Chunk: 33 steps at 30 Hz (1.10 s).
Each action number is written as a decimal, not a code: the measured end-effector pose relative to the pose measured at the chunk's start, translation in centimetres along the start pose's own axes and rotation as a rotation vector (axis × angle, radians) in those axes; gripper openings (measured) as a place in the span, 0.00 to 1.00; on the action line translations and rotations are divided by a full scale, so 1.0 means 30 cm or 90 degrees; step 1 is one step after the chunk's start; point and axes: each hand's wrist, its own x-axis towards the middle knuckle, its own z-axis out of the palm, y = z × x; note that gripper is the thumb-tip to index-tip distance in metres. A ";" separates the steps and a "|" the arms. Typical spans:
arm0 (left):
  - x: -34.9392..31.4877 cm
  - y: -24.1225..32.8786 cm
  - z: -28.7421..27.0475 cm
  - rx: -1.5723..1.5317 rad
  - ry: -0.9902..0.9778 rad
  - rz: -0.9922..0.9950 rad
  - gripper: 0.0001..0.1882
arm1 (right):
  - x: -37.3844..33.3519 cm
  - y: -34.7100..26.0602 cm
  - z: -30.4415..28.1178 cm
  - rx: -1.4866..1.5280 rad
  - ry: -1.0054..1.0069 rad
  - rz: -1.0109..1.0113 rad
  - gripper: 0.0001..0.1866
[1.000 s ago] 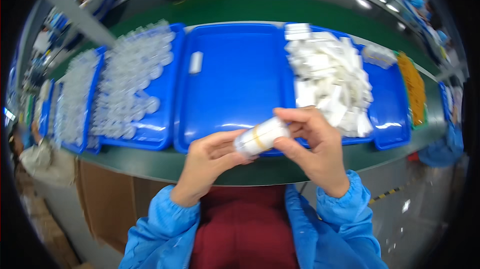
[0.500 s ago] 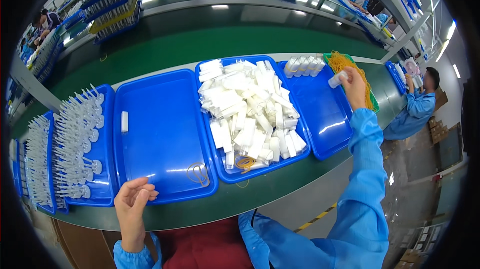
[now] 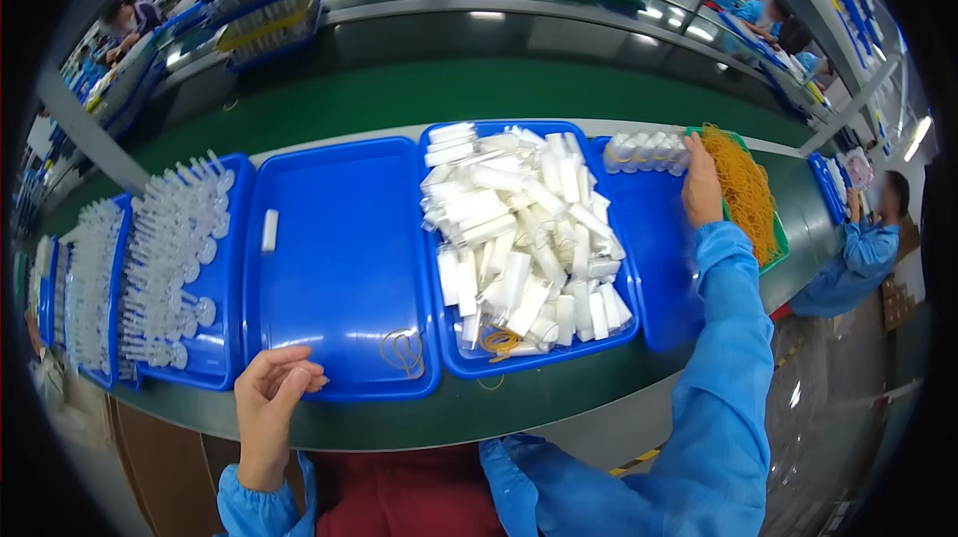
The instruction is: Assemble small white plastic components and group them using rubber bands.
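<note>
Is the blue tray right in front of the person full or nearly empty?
Nearly empty: the middle blue tray shows mostly bare floor, holding only one white packet and some rubber bands near its front edge.

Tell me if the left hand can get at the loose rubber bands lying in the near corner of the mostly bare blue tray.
Probably yes: the left hand rests at the near rim of the mostly bare blue plastic tray, and the loose tan rubber bands lie uncovered nearby.

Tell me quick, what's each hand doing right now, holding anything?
Left hand: loosely curled, holding nothing, at the near edge of the blue tray.
Right hand: stretched out beside the pile of orange rubber bands; its grip cannot be told.
</note>
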 end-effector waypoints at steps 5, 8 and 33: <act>-0.009 0.005 -0.015 -0.023 -0.007 0.002 0.13 | -0.008 0.091 -0.006 0.079 0.006 -0.004 0.30; -0.011 -0.006 -0.095 0.015 0.059 0.060 0.15 | 0.053 0.044 -0.075 -0.040 0.095 -0.065 0.28; 0.283 -0.029 -0.424 0.929 0.200 0.467 0.09 | 0.128 -1.167 -0.390 0.067 -0.187 -0.418 0.09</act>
